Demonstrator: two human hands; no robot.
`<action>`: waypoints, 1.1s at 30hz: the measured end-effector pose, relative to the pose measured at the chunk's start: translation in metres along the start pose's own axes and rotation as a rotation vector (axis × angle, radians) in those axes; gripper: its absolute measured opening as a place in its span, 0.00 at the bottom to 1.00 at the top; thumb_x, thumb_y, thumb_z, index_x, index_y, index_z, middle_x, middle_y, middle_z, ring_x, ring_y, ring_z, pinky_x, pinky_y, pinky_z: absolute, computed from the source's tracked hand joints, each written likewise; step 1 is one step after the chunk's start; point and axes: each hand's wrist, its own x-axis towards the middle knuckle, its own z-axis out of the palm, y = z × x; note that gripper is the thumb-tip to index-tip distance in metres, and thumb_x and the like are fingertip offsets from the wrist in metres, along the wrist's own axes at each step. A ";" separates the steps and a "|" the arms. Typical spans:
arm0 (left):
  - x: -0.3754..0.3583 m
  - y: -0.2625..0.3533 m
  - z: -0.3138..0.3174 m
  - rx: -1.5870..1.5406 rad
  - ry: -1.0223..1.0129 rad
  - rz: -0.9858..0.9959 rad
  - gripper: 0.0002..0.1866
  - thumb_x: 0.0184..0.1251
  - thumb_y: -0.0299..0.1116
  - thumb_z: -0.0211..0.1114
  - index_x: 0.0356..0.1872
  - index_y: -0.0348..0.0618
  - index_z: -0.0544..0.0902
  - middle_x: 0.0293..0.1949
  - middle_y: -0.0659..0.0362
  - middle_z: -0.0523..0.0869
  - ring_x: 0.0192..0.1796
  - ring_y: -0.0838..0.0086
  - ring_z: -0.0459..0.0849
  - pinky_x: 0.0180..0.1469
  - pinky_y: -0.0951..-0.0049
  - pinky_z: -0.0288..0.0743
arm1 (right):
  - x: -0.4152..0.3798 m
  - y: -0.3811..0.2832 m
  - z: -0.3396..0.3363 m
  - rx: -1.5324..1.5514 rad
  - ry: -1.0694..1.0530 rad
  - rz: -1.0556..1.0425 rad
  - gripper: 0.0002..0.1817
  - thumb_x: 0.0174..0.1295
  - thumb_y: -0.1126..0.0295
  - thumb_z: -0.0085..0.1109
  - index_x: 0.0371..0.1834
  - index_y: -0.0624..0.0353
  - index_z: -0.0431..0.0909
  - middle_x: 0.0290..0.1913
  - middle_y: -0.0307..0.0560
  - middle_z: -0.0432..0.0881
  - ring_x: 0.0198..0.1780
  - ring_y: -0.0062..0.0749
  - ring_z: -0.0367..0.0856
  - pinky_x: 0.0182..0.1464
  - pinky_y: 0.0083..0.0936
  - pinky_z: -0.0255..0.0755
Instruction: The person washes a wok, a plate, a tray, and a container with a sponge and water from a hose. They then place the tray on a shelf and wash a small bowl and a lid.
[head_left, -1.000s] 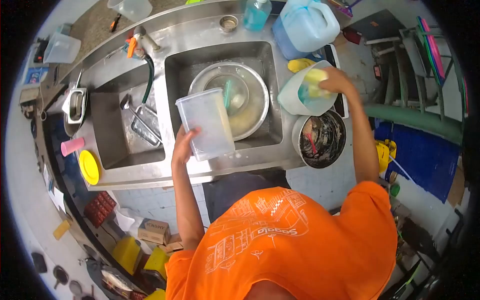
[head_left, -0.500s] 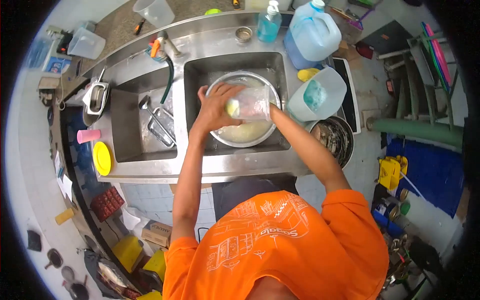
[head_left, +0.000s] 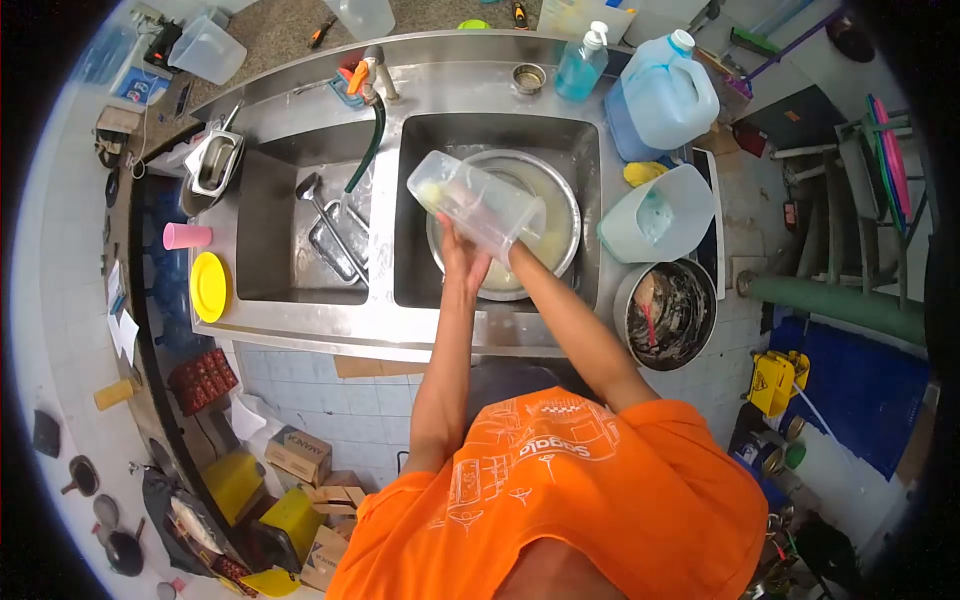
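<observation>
A clear plastic container (head_left: 487,193) is held tilted over the right sink basin, its closed end up and left and its mouth toward my right forearm. My left hand (head_left: 461,262) grips it from the near side, some fingers hidden behind it. Through its cloudy wall I see my right hand (head_left: 468,206) reaching inside, pressing a yellow sponge (head_left: 432,193) near the closed end. Under the container a round metal bowl (head_left: 574,222) of cloudy water sits in the basin.
In the left basin lie a ladle (head_left: 335,230) and a metal tray (head_left: 322,240). A hose (head_left: 373,150) hangs from the tap. To the right stand a blue-liquid jug (head_left: 660,100), a suds-filled pitcher (head_left: 660,215) and a dirty pot (head_left: 705,325). A yellow plate (head_left: 209,287) rests at left.
The container has turned from roughly level to tilted, closed end up and left. My left hand has shifted from over it to its near, lower side. The head view has shifted slightly.
</observation>
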 end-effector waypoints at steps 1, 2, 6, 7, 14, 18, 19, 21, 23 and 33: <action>-0.006 -0.003 0.007 0.057 -0.007 0.003 0.46 0.59 0.69 0.55 0.69 0.44 0.61 0.65 0.56 0.70 0.68 0.61 0.66 0.68 0.56 0.62 | -0.003 0.013 -0.004 0.210 0.030 -0.164 0.29 0.69 0.57 0.50 0.71 0.57 0.61 0.69 0.45 0.66 0.68 0.32 0.63 0.69 0.29 0.56; -0.002 -0.006 0.001 0.076 0.034 0.032 0.45 0.60 0.68 0.55 0.68 0.41 0.62 0.64 0.54 0.70 0.67 0.59 0.68 0.67 0.54 0.64 | 0.004 0.019 -0.016 0.333 0.044 -0.104 0.29 0.70 0.54 0.46 0.72 0.53 0.59 0.72 0.52 0.60 0.73 0.42 0.57 0.72 0.36 0.53; 0.016 0.024 -0.018 -0.090 0.057 -0.018 0.39 0.66 0.60 0.57 0.67 0.41 0.63 0.62 0.52 0.72 0.62 0.60 0.73 0.63 0.56 0.70 | 0.022 -0.013 -0.050 -1.431 -0.263 0.099 0.30 0.70 0.58 0.48 0.72 0.57 0.57 0.71 0.49 0.62 0.71 0.39 0.60 0.72 0.31 0.52; 0.019 0.020 -0.020 -0.087 0.058 -0.019 0.39 0.66 0.60 0.57 0.67 0.41 0.63 0.62 0.52 0.72 0.62 0.60 0.73 0.63 0.56 0.70 | 0.021 -0.005 -0.037 -1.428 -0.262 0.098 0.30 0.70 0.58 0.48 0.72 0.57 0.57 0.71 0.49 0.62 0.71 0.39 0.60 0.72 0.31 0.52; 0.043 0.021 -0.021 0.114 0.093 -0.023 0.29 0.70 0.51 0.57 0.61 0.38 0.69 0.51 0.48 0.79 0.51 0.59 0.82 0.52 0.59 0.79 | 0.017 -0.015 -0.048 -1.379 -0.154 0.076 0.32 0.68 0.56 0.50 0.72 0.57 0.58 0.72 0.52 0.61 0.72 0.41 0.58 0.73 0.35 0.50; 0.056 0.014 -0.028 0.328 0.152 0.143 0.31 0.66 0.43 0.63 0.65 0.41 0.65 0.56 0.51 0.75 0.57 0.60 0.76 0.56 0.58 0.75 | 0.026 -0.016 -0.055 -1.078 -0.211 0.049 0.30 0.70 0.54 0.44 0.71 0.58 0.59 0.71 0.52 0.62 0.71 0.42 0.60 0.73 0.35 0.50; 0.048 0.002 -0.014 0.395 0.204 0.193 0.34 0.63 0.39 0.67 0.67 0.43 0.61 0.59 0.52 0.73 0.63 0.61 0.71 0.59 0.59 0.72 | 0.030 -0.013 -0.060 -0.629 -0.146 0.118 0.30 0.71 0.53 0.41 0.71 0.57 0.59 0.71 0.52 0.63 0.71 0.43 0.60 0.74 0.35 0.49; 0.052 -0.003 -0.012 0.397 0.221 0.202 0.36 0.61 0.36 0.68 0.68 0.44 0.60 0.59 0.53 0.73 0.61 0.61 0.72 0.59 0.60 0.71 | 0.032 -0.006 -0.069 -0.425 -0.053 0.227 0.30 0.72 0.53 0.36 0.73 0.56 0.54 0.72 0.51 0.60 0.72 0.42 0.58 0.75 0.35 0.45; 0.058 0.018 -0.004 0.330 0.161 0.163 0.37 0.61 0.33 0.68 0.69 0.46 0.58 0.60 0.52 0.72 0.60 0.60 0.73 0.60 0.59 0.70 | 0.025 0.002 -0.057 -1.661 -0.112 -0.313 0.31 0.72 0.55 0.37 0.75 0.56 0.50 0.73 0.49 0.57 0.74 0.40 0.54 0.76 0.35 0.41; 0.062 0.024 0.007 0.420 0.237 0.196 0.44 0.60 0.28 0.67 0.72 0.44 0.47 0.62 0.48 0.69 0.62 0.59 0.72 0.61 0.64 0.67 | 0.030 -0.030 -0.066 -1.810 -0.258 -0.062 0.28 0.72 0.57 0.37 0.72 0.58 0.57 0.72 0.49 0.60 0.72 0.40 0.58 0.75 0.33 0.47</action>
